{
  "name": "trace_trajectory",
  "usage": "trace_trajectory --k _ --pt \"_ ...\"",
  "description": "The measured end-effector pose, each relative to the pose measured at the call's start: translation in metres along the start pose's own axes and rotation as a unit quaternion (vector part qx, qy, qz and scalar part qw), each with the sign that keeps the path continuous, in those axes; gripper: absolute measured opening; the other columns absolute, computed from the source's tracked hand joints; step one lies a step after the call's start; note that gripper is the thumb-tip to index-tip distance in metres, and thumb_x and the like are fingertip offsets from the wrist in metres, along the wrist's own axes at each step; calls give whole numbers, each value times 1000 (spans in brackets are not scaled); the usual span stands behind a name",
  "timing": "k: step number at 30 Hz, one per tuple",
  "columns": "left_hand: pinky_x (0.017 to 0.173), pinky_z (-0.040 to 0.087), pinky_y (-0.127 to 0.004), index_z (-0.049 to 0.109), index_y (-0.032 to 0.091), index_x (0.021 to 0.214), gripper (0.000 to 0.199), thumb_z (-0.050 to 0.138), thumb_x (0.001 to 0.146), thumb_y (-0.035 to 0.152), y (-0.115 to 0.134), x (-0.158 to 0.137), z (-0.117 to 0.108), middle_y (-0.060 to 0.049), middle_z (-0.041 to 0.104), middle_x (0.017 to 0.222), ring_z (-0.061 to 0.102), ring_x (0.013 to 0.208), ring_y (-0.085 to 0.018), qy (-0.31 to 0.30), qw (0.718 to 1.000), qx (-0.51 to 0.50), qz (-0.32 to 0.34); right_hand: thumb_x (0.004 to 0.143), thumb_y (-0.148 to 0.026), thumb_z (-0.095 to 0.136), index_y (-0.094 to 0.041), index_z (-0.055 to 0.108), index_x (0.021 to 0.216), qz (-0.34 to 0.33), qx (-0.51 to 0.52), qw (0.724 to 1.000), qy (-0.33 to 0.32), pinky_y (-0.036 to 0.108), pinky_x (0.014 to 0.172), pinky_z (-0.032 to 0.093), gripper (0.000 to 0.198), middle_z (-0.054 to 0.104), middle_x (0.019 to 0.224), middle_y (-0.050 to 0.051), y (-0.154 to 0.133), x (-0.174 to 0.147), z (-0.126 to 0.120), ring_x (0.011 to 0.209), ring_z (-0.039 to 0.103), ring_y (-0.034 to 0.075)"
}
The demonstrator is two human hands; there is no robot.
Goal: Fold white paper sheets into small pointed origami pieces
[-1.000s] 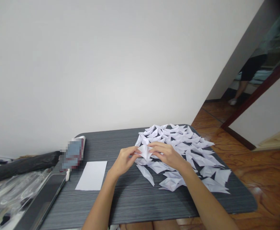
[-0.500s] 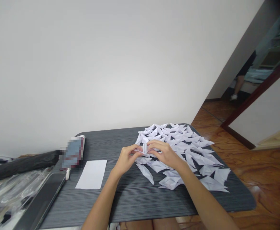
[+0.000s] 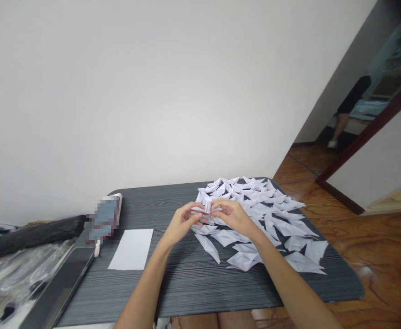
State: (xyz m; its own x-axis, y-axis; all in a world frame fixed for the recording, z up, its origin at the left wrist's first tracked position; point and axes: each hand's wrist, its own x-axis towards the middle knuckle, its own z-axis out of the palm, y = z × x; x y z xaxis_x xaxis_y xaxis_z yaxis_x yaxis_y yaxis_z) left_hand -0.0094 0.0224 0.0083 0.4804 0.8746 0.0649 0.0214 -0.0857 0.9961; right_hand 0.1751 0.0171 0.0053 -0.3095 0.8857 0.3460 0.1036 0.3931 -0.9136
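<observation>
A small folded white paper boat (image 3: 208, 206) is held up between my two hands, over the left part of a pile of similar pieces. My left hand (image 3: 183, 221) pinches its left end between thumb and fingers. On the other end, the thumb and fingertips of my right hand (image 3: 233, 217) are closed. The middle of the boat stands up between my fingertips. Many folded white paper boats (image 3: 243, 260) lie spread under and to the right of my hands. One long piece (image 3: 207, 248) lies just below my left hand.
The dark, ridged table (image 3: 214, 292) stands against a white wall. Left of my arms lie flat white paper sheets (image 3: 132, 249), a blurred phone-like object (image 3: 103, 219) and a dark tablet-like panel (image 3: 61, 283). Through a doorway at right, a person's leg (image 3: 340, 123) shows.
The fingers of my left hand have spread slightly along the boat, and its middle is tilted a little. The person in the doorway has shifted slightly.
</observation>
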Motion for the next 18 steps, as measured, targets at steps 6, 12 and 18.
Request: trace_trajectory --k 6,12,18 --pt "68 50 -25 53 15 94 19 53 77 24 -10 0 7 -7 55 99 59 77 -13 59 992 84 73 74 -17 56 -17 61 77 -24 -51 998 6 28 74 48 6 52 101 7 -3 -1 3 96 54 17" --pt "66 50 -23 53 16 93 15 49 79 22 -5 -1 7 -10 50 109 54 94 -18 51 983 130 120 75 -15 57 -18 61 76 -65 -132 989 17 35 86 42 5 53 105 7 -9 -2 2 100 53 19" --pt "75 48 -26 55 16 88 11 52 78 21 -1 -4 1 -10 53 110 54 95 -17 52 948 259 179 78 -15 54 -19 59 84 -127 -200 972 -4 38 90 40 9 53 110 9 -4 -4 -2 104 51 21"
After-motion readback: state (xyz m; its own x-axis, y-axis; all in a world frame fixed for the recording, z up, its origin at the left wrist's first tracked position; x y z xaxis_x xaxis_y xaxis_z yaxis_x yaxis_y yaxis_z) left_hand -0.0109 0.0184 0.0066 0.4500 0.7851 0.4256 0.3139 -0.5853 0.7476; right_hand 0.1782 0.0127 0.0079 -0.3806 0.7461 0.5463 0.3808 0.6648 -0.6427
